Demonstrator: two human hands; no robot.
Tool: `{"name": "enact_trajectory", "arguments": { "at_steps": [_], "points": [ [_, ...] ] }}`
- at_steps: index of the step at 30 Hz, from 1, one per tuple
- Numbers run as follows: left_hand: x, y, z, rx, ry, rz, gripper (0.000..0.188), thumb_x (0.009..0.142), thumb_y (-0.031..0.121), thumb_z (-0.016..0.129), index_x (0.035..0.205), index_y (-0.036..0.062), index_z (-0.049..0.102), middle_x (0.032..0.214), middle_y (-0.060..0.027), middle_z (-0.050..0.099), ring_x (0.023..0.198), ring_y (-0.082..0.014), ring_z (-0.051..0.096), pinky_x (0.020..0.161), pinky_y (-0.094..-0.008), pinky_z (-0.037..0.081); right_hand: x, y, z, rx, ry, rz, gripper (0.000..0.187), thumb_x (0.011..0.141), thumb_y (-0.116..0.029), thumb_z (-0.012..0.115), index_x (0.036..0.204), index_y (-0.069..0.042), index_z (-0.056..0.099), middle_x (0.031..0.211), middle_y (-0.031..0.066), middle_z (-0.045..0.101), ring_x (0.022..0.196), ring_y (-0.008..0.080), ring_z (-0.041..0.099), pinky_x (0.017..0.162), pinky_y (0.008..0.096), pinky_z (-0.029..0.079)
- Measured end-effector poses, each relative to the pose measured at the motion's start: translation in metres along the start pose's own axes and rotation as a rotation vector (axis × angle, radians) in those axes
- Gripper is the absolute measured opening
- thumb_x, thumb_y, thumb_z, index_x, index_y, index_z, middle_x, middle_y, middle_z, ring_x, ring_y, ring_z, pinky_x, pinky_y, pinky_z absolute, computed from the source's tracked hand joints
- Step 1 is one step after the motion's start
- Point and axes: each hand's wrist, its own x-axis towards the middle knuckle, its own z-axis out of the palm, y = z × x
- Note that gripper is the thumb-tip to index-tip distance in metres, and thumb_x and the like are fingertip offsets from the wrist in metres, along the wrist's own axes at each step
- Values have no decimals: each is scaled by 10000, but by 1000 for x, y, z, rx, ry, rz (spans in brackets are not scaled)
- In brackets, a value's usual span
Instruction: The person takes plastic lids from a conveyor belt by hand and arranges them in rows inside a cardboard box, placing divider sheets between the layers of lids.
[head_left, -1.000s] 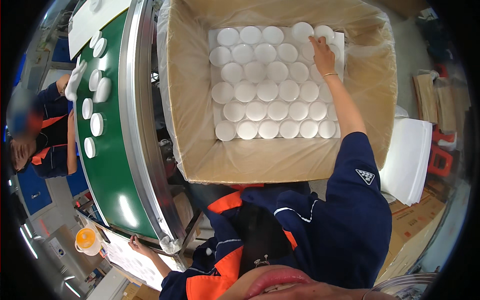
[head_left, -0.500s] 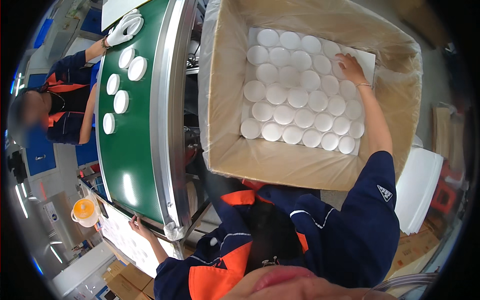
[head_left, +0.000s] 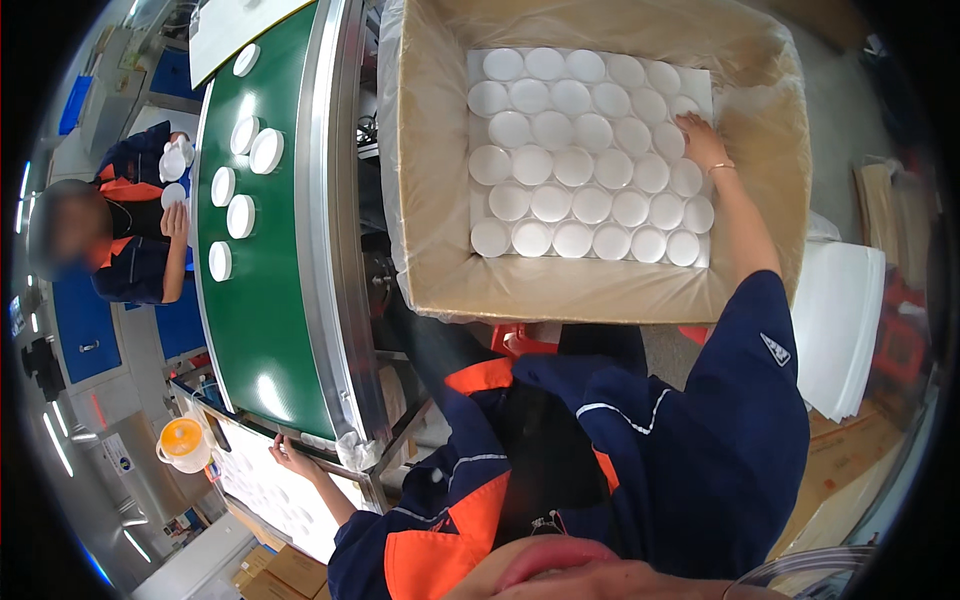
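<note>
Inside a large carton lined with clear plastic (head_left: 580, 300), white round lids (head_left: 551, 203) lie in rows on a white sheet (head_left: 477, 215). My right hand (head_left: 703, 142) reaches in from the right, its fingers stretched and touching the lids at the right end of the upper rows. No lid shows gripped in it. My left hand (head_left: 287, 455) rests at the near end of the green conveyor belt (head_left: 265, 330), fingers apart on the edge beside a brightly lit white panel (head_left: 270, 492). Several more white lids (head_left: 240, 216) sit on the belt's far half.
Across the belt a co-worker (head_left: 135, 215) holds white round pieces in both hands. The belt's metal rail (head_left: 345, 200) runs left of the carton. An orange-lidded jug (head_left: 185, 445) stands far left. White sheets (head_left: 835, 330) are stacked at the right; a red stool (head_left: 520, 340) is below the carton.
My right hand has shifted slightly along the right end of the rows. The co-worker's gloved hand has left the belt and now holds pieces near the body. My view has turned slightly.
</note>
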Motion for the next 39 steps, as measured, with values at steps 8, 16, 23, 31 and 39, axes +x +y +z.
{"name": "enact_trajectory", "arguments": {
  "at_steps": [8,16,23,31,39],
  "points": [
    [0,-3,1,75,60,3,142,784,103,526,885,8,558,1086,-114,411,999,-217,464,859,-330,404,-19,-13,-25,-198,-260,215,378,730,-34,554,1105,-27,508,1101,194,507,1008,339,563,784,422,505],
    [-2,1,3,-110,12,-69,123,802,88,538,891,7,565,1130,-121,399,1000,-235,468,870,-366,404,-15,-8,-6,-73,-389,218,265,755,-132,511,943,30,605,960,270,602,898,396,597,806,461,468],
    [1,-9,-3,-27,59,-20,170,817,112,522,949,18,574,1124,-148,438,1037,-236,440,883,-348,376,-6,7,15,96,-427,368,354,737,-208,537,962,48,632,1027,271,599,980,385,586,845,419,464],
    [2,-20,61,-180,36,-87,244,822,134,565,1054,66,595,1418,-180,235,1362,-269,162,1070,-374,185,-9,93,7,53,-361,301,475,785,-239,556,1161,51,531,1176,229,553,1059,316,545,916,384,420],
    [-16,21,2,18,154,-6,184,798,103,589,980,84,601,1395,-244,226,1336,-324,223,957,-361,337,44,-410,-211,733,374,-604,419,810,-12,530,1225,-15,472,1203,146,504,1132,311,460,1000,364,326]
  ]
}}
